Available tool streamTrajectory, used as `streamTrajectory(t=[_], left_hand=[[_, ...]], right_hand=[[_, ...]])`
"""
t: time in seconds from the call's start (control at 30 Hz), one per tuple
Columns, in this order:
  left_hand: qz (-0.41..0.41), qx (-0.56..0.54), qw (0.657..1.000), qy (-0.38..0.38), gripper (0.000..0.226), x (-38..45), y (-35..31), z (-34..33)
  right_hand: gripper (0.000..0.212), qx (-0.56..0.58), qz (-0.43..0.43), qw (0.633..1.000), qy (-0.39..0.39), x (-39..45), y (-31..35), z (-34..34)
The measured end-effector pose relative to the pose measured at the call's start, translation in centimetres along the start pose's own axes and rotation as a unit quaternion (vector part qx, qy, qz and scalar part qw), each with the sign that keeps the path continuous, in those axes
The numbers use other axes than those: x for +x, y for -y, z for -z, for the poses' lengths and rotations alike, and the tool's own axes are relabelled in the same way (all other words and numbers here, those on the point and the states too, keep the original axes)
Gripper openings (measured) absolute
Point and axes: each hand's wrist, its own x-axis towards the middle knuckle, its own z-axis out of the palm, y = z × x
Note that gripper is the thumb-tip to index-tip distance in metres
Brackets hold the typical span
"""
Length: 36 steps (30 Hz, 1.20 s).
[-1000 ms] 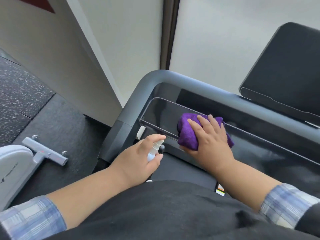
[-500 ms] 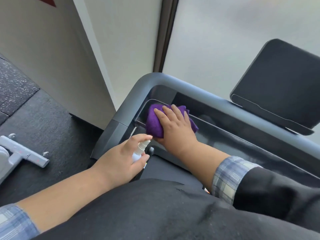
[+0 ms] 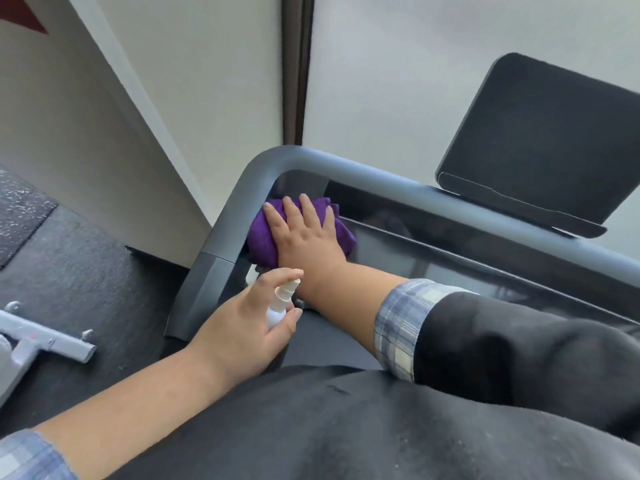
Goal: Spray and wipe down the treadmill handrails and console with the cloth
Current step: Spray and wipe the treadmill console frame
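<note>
— Where is the purple cloth [image 3: 263, 237]?
— In the middle, in the gray handrail's [image 3: 239, 199] corner. The right hand [image 3: 308, 233] presses it with flat fingers.
— And the left hand [image 3: 242, 330]?
— Just below, curled around a small white spray bottle [image 3: 280, 303].

no readable text, labels, brands, numbers or signs anywhere

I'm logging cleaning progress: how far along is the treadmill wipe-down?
Nothing visibly finished. In hand: the right hand presses the purple cloth into the console tray's left corner, beside the handrail bend; the left hand holds the spray bottle. Left: the screen and the rail look untouched.
</note>
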Motion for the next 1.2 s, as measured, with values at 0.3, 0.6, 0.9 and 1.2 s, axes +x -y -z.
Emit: streamTrajectory(t=[0.3,0.6,0.9,1.2], left_hand=[[-0.052,0.001,0.998,0.034,0.059,3.5,-2.9,-4.2],[-0.106,0.024,0.984,0.138,0.056,6.4,-10.1,-12.6],[-0.125,0.039,0.978,0.161,0.056,7.1,-16.9,-20.8],[-0.094,0.069,0.983,0.140,0.053,7.4,-20.4,-22.9]], right_hand=[[0.093,0.036,-0.022,0.999,-0.035,-8.4,-8.2,-0.9],[0.097,0.119,-0.142,0.981,-0.059,-18.6,-18.7,-1.3],[0.099,0.083,-0.312,0.941,-0.101,-32.1,-32.0,-2.3],[0.102,0.065,-0.315,0.944,-0.075,-31.0,-31.3,-2.5]])
